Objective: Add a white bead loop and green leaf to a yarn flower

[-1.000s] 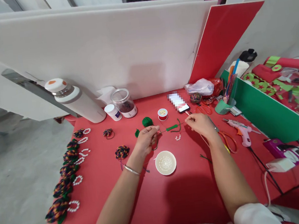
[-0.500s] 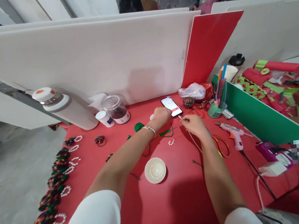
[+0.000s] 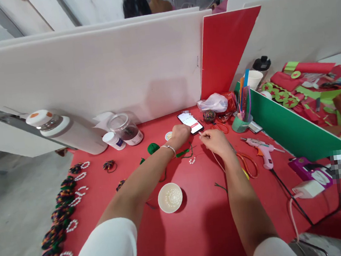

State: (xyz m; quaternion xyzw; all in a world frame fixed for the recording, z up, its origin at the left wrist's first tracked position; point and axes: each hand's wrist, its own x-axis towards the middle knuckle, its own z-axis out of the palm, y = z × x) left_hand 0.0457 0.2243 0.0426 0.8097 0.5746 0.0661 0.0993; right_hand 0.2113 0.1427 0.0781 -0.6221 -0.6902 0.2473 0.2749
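My left hand (image 3: 181, 135) is closed, its fingertips at the lower left edge of a lit phone (image 3: 190, 121) that lies flat on the table. Whatever those fingers grip, if anything, is hidden. Close by on the right, the fingers of my right hand (image 3: 215, 141) pinch a thin pale cable (image 3: 218, 159) near the phone's lower end. The cable runs down behind my right forearm. Between my arms lie a small curve of white beads (image 3: 192, 161) and a cream bowl (image 3: 160, 201) with loose beads. A green yarn ball (image 3: 153, 148) and a small bead dish (image 3: 168, 136) sit near my left wrist.
Yarn pieces (image 3: 61, 213) with bead loops line the left edge. A flask (image 3: 78, 132), a white bottle (image 3: 114, 141) and a jar (image 3: 126, 129) stand behind. Rightward are scissors (image 3: 248, 164), a pink glue gun (image 3: 264, 150), a pen cup (image 3: 241, 123), a charger (image 3: 311, 190) and a green divider (image 3: 293, 124).
The view has shifted, so most table items appear slightly further left. Both hands stay beside the phone in nearly the same pose, and the small bead dish shows more beside my left hand.
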